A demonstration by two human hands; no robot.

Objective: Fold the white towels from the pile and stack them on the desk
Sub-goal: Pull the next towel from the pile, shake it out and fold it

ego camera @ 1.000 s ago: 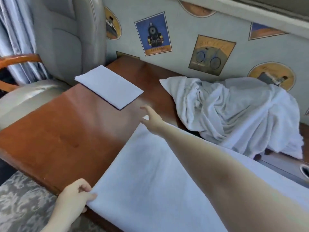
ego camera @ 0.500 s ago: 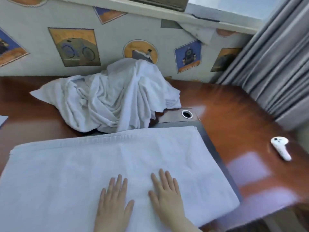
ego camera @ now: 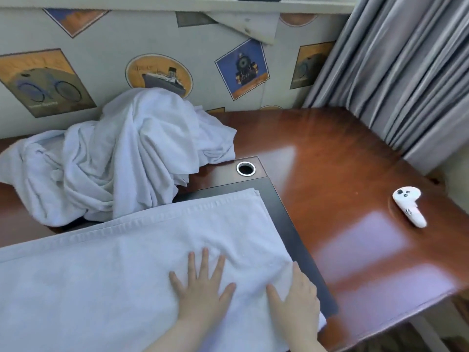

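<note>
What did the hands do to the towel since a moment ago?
Both hands slid rightward across the spread towel. The left hand lies flat with fingers spread; the right hand has reached the towel's right edge, its fingers over that edge. A second ago each hand held a left corner. The towel pile and the white controller on the desk stayed put.

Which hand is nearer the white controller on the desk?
Right. The right hand rests at the towel's right edge, nearer the controller; the left hand lies farther in.
</note>
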